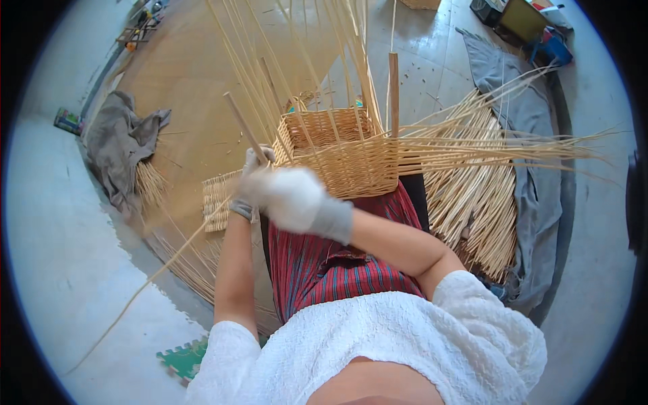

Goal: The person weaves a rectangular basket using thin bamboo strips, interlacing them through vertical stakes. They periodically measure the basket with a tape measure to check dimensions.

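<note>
A partly woven wicker basket (pixel 354 169) rests above my striped-cloth-covered lap, with long upright rods and wooden stakes (pixel 393 88) at its corners. My left hand (pixel 255 162), in a white and grey glove, grips its near-left corner beside a leaning stake, partly hidden behind my other hand. My gloved right hand (pixel 290 196) is smeared by motion in front of that corner; its fingers are unclear. A long pale strand (pixel 155 277) runs from around my hands down to the lower left. Long loose rods (pixel 499 152) stick out rightward from the basket.
A flat woven piece (pixel 214 209) lies left of my lap. Bundles of rods (pixel 472 223) lie right on grey cloth (pixel 540 209); another grey cloth (pixel 118 142) covers rods at left. Containers (pixel 513 27) stand at back right. A green foam mat (pixel 179 358) shows at lower left.
</note>
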Action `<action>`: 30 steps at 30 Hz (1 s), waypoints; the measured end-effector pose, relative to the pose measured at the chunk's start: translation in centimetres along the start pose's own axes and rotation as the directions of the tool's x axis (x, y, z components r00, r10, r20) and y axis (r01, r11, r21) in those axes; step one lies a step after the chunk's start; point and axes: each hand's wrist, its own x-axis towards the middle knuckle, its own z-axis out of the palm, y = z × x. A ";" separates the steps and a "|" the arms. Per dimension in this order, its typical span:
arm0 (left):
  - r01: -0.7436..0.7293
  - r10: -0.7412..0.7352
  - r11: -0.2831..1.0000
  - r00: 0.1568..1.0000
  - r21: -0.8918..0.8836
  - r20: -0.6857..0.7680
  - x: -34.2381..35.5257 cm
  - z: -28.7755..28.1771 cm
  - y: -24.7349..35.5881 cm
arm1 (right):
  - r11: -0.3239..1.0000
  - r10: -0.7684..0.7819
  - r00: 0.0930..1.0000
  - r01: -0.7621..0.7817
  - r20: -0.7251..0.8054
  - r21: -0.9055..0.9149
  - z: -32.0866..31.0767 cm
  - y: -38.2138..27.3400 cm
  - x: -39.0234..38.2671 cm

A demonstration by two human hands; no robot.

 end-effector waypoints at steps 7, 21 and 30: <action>-0.287 0.439 0.763 0.888 0.580 -0.137 -0.6 6.6 -0.1 | 0.557 0.747 0.519 -0.146 -0.416 0.818 -4.0 12.1 -6.0; -0.005 0.414 -0.114 0.909 0.993 0.052 -3.4 14.8 0.5 | 0.922 0.266 0.860 -0.359 -0.435 -0.148 -6.9 9.9 6.9; -0.203 0.720 -0.213 0.629 0.956 0.294 -2.1 17.8 2.0 | 0.691 0.710 0.632 -0.540 -0.310 0.480 -8.4 5.6 -15.5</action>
